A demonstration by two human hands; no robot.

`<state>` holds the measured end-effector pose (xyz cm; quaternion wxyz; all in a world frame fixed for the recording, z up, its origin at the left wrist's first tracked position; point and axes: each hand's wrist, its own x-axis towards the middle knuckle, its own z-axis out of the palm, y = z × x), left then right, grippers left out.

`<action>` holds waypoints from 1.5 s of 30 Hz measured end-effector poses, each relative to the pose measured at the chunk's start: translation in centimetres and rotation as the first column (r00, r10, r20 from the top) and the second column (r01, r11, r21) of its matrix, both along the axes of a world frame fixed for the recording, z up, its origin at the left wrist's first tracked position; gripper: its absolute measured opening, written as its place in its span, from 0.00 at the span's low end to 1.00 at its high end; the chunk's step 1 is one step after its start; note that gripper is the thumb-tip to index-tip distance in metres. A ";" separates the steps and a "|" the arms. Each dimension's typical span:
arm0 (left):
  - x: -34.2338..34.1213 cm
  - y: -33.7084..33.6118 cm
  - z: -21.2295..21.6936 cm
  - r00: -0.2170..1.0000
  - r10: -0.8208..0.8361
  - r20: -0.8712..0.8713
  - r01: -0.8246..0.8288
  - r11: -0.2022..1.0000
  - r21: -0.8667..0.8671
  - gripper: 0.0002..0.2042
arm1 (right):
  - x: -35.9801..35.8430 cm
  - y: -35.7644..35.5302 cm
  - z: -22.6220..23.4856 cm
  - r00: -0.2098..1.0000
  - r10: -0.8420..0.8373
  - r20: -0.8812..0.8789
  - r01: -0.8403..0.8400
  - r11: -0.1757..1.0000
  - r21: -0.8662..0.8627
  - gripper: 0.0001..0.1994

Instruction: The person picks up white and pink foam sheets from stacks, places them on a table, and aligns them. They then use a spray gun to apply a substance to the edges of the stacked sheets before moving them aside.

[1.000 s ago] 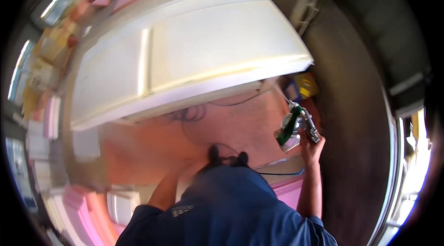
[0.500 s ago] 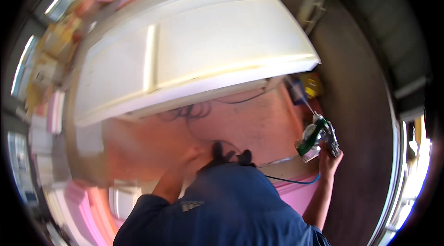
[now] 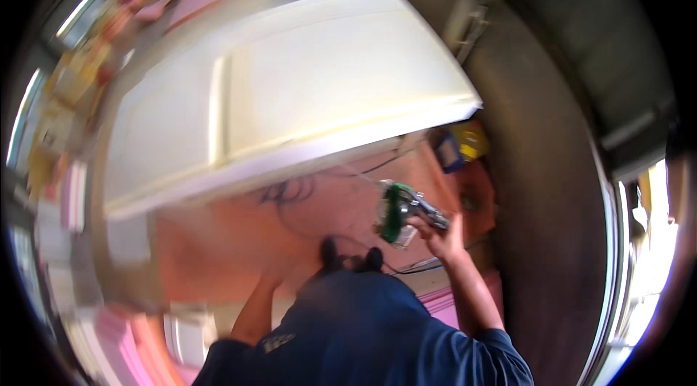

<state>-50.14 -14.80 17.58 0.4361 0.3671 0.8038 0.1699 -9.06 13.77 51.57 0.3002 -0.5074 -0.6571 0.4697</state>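
Note:
My right hand [image 3: 441,235] is closed around the silver metal handle of a hand-held gun [image 3: 399,213] with a green and clear body. Its thin pale nozzle points up and left, toward the near edge of a large white panel [image 3: 319,59]; I cannot tell whether the tip touches it. My left hand [image 3: 274,270] hangs low in front of my body, smeared by motion, over the orange-red floor sheet. The panel lies raised and tilted, with a ridge across it and a raised lip along its near side.
Dark hose loops [image 3: 294,189] lie on the orange-red sheet [image 3: 218,241] by my feet. A blue and yellow box [image 3: 461,145] stands at the panel's right corner. Pink and white boards [image 3: 120,335] are stacked behind my left side. A cluttered row of material runs along the left.
My right hand has swung the gun left and inward, from beside the blue and yellow box to in front of my body. The view has shifted, and my left hand hangs lower and blurred.

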 end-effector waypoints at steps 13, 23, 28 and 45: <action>-1.5 3.5 -0.8 0.996 0.063 -0.066 -0.065 0.997 -0.028 0.17 | 9.1 7.1 5.0 0.735 -0.652 0.187 0.563 0.740 0.367 0.14; 1.9 4.7 0.0 0.997 -0.039 -0.066 0.032 0.993 -0.110 0.20 | 11.1 10.1 4.9 0.847 -0.527 -0.074 0.527 0.811 0.255 0.09; 3.3 2.5 -0.4 0.998 0.041 -0.038 -0.045 0.994 -0.098 0.23 | 13.5 9.2 3.7 0.862 -0.502 -0.067 0.506 0.857 0.094 0.09; 5.0 -1.0 -3.5 0.999 0.005 -0.052 -0.006 1.000 -0.024 0.26 | 13.3 5.8 -0.8 0.915 -0.396 0.073 0.386 0.915 0.118 0.11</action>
